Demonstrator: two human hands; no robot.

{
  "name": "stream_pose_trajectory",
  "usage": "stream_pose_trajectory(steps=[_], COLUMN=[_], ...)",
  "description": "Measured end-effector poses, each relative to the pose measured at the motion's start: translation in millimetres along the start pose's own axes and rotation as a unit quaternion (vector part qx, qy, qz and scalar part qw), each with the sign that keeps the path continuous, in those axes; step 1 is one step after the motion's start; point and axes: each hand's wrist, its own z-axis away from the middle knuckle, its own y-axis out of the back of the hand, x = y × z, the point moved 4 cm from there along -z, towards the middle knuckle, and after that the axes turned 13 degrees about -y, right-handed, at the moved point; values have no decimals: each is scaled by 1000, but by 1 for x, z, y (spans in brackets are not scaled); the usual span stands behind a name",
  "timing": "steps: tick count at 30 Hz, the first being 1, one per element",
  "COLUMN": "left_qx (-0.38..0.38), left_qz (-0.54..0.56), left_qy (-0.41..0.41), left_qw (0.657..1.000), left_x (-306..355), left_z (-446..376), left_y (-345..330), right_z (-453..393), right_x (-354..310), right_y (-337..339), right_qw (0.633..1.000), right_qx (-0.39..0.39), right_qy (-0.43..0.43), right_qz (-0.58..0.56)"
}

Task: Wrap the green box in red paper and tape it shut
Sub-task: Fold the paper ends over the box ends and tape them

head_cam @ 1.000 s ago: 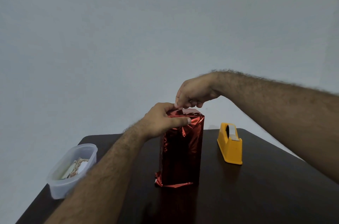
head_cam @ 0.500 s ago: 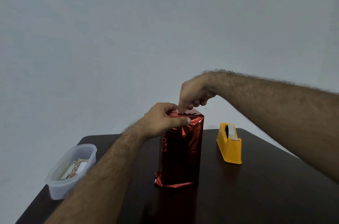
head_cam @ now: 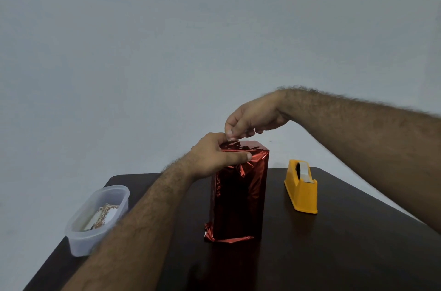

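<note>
Red-wrapped box (head_cam: 238, 195) stands upright, foil crinkled; left hand (head_cam: 217, 157) grips its top, right hand (head_cam: 253, 116) pinches above.

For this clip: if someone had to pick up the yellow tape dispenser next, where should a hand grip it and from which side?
Likely from above, across the narrow middle of the tape dispenser, thumb on one flat side wall and fingers on the other. It stands upright on the table, long and slim, with the tape running along its top, so the sides are the clean surfaces to grip.
</note>
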Motion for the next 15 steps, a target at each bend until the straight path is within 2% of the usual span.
stream_pose_trajectory(steps=[15], left_qx=[-10], left_qz=[-22], left_qy=[1], left_qw=[1000], left_x=[-8], left_z=[-5], left_y=[1], right_z=[-9], right_x=[-7], right_y=[2], right_qw=[990], right_qx=[87], right_qy=[-71], right_qz=[87])
